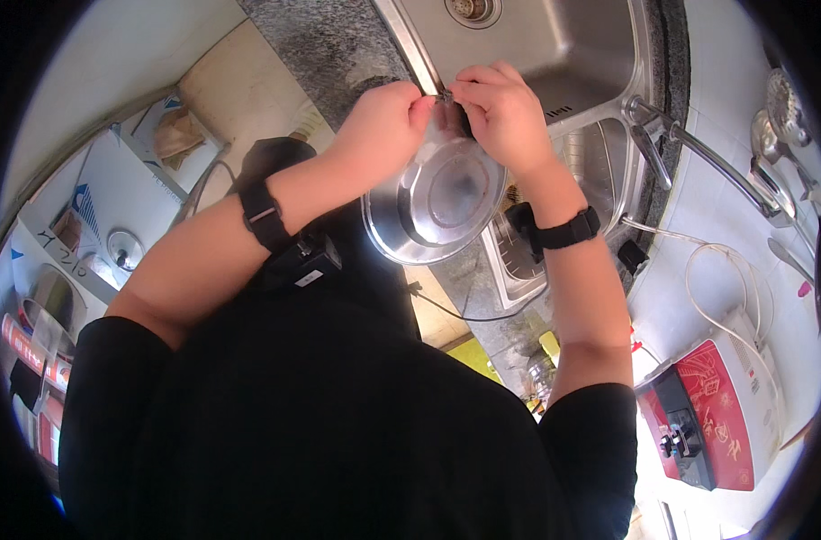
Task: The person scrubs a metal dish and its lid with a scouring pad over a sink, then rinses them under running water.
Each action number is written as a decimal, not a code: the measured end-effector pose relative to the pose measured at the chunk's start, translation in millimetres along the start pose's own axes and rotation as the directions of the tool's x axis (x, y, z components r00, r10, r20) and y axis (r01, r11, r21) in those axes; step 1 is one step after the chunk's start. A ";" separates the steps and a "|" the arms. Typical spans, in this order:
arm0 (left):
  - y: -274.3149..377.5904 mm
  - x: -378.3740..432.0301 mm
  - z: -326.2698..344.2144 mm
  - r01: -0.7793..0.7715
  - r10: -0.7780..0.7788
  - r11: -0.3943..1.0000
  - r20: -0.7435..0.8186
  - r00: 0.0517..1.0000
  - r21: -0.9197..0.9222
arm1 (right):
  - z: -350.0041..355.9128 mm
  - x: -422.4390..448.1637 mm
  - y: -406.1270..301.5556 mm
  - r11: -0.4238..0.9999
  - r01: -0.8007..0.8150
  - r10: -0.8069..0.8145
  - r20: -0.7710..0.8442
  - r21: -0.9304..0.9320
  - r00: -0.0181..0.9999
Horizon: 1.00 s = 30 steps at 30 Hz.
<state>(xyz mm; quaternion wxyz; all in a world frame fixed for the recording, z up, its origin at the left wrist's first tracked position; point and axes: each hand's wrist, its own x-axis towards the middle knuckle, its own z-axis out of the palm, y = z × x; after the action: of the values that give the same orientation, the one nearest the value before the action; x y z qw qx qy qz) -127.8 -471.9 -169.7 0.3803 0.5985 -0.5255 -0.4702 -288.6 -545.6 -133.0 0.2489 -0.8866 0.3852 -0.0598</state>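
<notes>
At the front rim of the steel sink (pixel 427 64), my left hand (pixel 391 128) and my right hand (pixel 501 111) come close together. Their thumbs and fingertips pinch a small dark piece (pixel 445 96), too small and shadowed to name. Just below my hands, a shiny stainless steel basin (pixel 444 196) is tilted with its round base facing up. My right hand overlaps its upper edge, and I cannot tell whether either hand touches it. Each wrist wears a black strap.
A second sink bowl with a wire rack (pixel 518 250) lies right of the basin. The faucet (pixel 714 158) stands at the wall, near hanging ladles (pixel 782 108). A red-and-white appliance (pixel 714 418) is at lower right. Cardboard boxes (pixel 107 196) stand at left. A black cable (pixel 464 316) crosses the granite counter.
</notes>
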 end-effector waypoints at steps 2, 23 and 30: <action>4.2 -0.8 -1.2 0.066 -0.066 0.998 0.066 0.996 0.002 | -1.3 -12.3 10.5 1.000 -0.017 0.017 -0.003 0.004 1.000; 0.6 0.5 -0.7 -0.003 -0.006 0.995 0.091 0.996 0.099 | 8.7 -77.0 20.9 0.960 -0.276 0.281 -0.162 0.054 0.946; 6.9 -3.3 3.2 0.050 -0.049 0.991 -0.011 0.999 0.120 | -12.7 -65.5 -21.2 0.837 -0.488 0.546 -0.428 0.247 0.721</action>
<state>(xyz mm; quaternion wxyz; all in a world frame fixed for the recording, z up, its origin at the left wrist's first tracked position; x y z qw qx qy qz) -132.8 -469.6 -163.4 0.3338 0.6352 -0.5361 -0.4446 -324.2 -491.7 -106.1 0.2030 -0.6838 0.6625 -0.2288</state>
